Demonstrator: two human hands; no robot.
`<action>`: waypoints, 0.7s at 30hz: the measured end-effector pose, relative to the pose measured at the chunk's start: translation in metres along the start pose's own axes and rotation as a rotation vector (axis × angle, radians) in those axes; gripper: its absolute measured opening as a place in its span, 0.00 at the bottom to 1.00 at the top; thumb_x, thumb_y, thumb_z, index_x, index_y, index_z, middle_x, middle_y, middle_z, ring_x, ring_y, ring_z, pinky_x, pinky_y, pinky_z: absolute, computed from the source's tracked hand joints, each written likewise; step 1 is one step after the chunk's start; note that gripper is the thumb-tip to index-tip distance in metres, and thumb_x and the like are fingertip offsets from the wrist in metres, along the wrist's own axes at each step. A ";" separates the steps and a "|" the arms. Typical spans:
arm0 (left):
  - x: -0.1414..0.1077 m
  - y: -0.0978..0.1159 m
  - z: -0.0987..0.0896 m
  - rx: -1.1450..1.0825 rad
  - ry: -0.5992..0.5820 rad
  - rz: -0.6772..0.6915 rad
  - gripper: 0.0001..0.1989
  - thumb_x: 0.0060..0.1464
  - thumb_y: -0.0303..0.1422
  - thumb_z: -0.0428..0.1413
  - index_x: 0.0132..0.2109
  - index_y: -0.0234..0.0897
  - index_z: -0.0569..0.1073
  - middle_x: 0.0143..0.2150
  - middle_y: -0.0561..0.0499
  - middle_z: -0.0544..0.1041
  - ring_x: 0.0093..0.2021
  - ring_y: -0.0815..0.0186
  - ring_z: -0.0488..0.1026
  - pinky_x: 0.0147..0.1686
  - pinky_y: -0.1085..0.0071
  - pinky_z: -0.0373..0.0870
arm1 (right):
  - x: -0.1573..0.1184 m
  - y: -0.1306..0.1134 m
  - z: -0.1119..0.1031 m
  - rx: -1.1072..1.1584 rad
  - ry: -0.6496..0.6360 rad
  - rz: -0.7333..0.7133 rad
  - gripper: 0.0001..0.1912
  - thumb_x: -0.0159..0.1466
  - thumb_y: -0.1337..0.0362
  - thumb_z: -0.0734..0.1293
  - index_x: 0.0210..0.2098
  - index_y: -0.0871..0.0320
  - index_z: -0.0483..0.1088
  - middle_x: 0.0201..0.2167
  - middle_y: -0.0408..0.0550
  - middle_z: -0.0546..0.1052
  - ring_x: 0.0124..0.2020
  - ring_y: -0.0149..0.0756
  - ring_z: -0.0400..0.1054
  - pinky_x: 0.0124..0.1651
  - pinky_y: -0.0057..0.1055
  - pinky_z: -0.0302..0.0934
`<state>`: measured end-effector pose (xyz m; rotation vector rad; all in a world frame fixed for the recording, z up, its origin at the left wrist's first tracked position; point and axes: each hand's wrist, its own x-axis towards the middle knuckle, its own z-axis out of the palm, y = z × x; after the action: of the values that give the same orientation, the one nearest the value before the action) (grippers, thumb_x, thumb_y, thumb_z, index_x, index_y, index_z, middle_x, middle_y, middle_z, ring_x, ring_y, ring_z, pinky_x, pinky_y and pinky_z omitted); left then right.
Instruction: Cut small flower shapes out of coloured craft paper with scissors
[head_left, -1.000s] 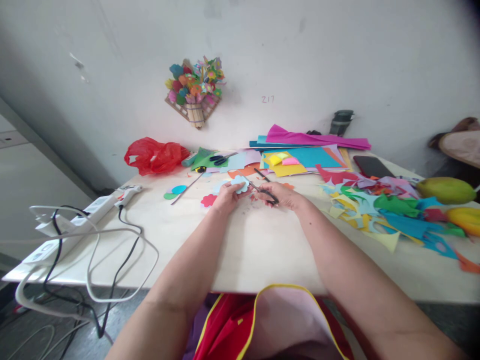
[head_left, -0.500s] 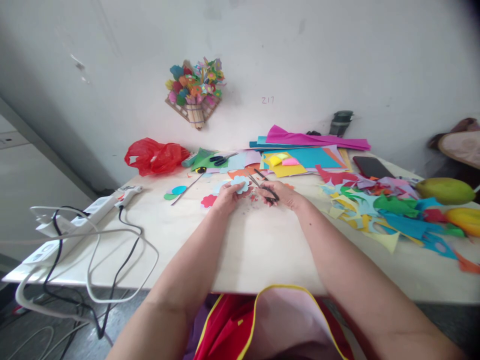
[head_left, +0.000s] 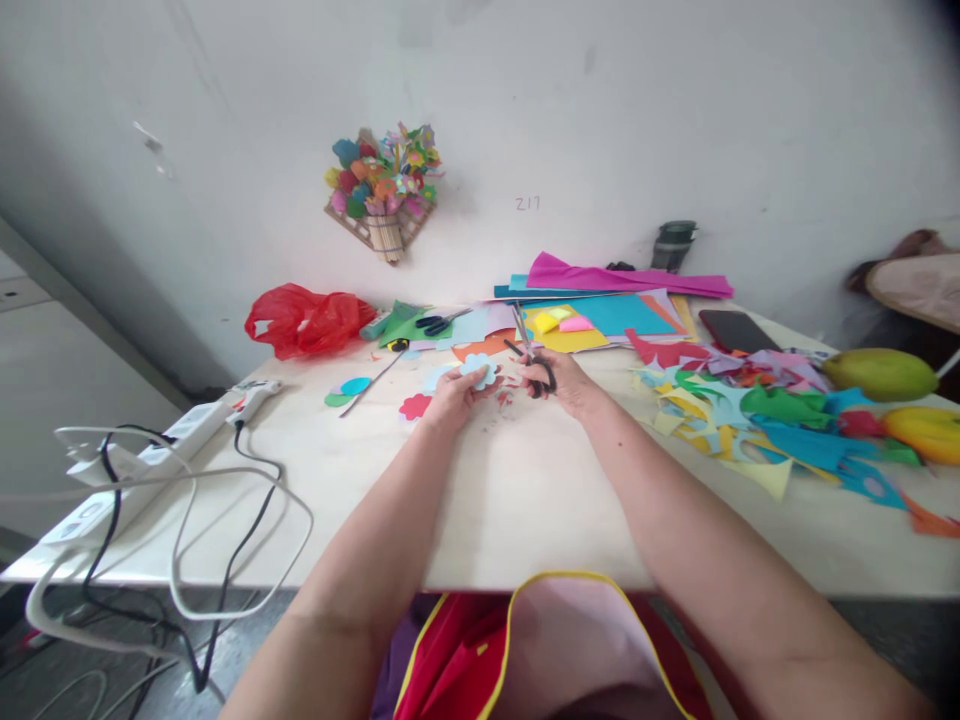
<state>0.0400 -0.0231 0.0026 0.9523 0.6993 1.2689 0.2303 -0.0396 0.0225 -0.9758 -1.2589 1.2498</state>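
Pinched in my left hand [head_left: 453, 398] is a light blue scalloped paper flower [head_left: 478, 371]. My right hand [head_left: 559, 380] grips black-handled scissors [head_left: 540, 376] just right of the flower; their blades are spread and point away from me, apart from the paper. A red paper flower [head_left: 415, 407] lies left of my left hand. Tiny paper scraps [head_left: 504, 398] are scattered on the table between my hands.
A power strip [head_left: 184, 425] with looping cables is at the left. Behind are a red plastic bag [head_left: 307, 320], second scissors [head_left: 441, 322] and coloured sheets [head_left: 622, 315]. Paper offcuts [head_left: 787, 408], a phone [head_left: 739, 331] and a yellow-green fruit [head_left: 879, 374] occupy the right.
The scissors in my right hand have turned to point more directly away from me, their blades spread wider. The view has shifted slightly. My left hand still holds the flower.
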 end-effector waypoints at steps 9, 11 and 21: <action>0.003 -0.004 -0.002 0.065 -0.051 0.032 0.17 0.36 0.33 0.73 0.34 0.32 0.80 0.35 0.45 0.82 0.37 0.59 0.81 0.47 0.60 0.77 | -0.001 0.000 0.011 0.089 0.014 0.043 0.17 0.48 0.63 0.75 0.34 0.60 0.69 0.19 0.45 0.77 0.15 0.30 0.67 0.13 0.21 0.46; 0.004 -0.005 -0.002 0.076 -0.062 0.050 0.18 0.34 0.34 0.74 0.34 0.32 0.80 0.35 0.46 0.82 0.37 0.60 0.80 0.45 0.62 0.77 | 0.001 0.002 0.010 0.127 -0.005 0.050 0.17 0.49 0.62 0.74 0.35 0.60 0.69 0.21 0.48 0.79 0.16 0.31 0.69 0.13 0.21 0.47; 0.002 -0.006 -0.002 0.153 -0.061 0.118 0.17 0.30 0.34 0.74 0.32 0.36 0.80 0.43 0.46 0.82 0.45 0.55 0.79 0.43 0.62 0.75 | 0.000 0.003 0.009 0.202 -0.125 0.108 0.17 0.53 0.61 0.71 0.41 0.59 0.70 0.24 0.49 0.80 0.22 0.37 0.75 0.14 0.21 0.50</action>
<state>0.0416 -0.0208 -0.0030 1.1667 0.7083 1.2970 0.2216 -0.0403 0.0210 -0.8388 -1.1612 1.5109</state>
